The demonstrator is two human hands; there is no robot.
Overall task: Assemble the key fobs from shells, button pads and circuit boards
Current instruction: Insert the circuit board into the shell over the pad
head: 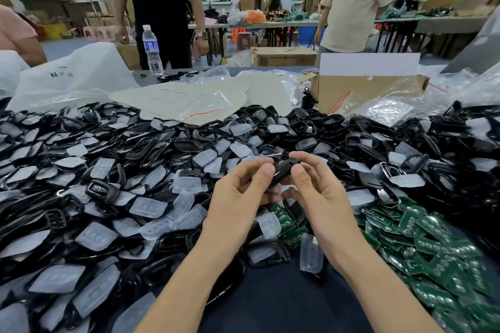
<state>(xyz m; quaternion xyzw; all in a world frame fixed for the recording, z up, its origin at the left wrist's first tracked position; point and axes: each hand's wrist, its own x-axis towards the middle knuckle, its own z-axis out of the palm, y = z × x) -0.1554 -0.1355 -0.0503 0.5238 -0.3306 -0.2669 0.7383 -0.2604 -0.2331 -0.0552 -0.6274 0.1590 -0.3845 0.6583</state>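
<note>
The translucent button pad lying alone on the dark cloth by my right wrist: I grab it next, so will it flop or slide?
The button pad looks thin, milky and rubbery, so it probably bends when pinched. It seems light. It lies flat on the dark cloth, so it likely grips rather than slides or rolls.

Both forearms bare up to the frame edge, no sleeves visible. Left hand [238, 192] and right hand [313, 192]: no gloves, rings, watch or wristbands. Fingernails short, unpainted. No markings, tape or straps anywhere on either arm.
</note>
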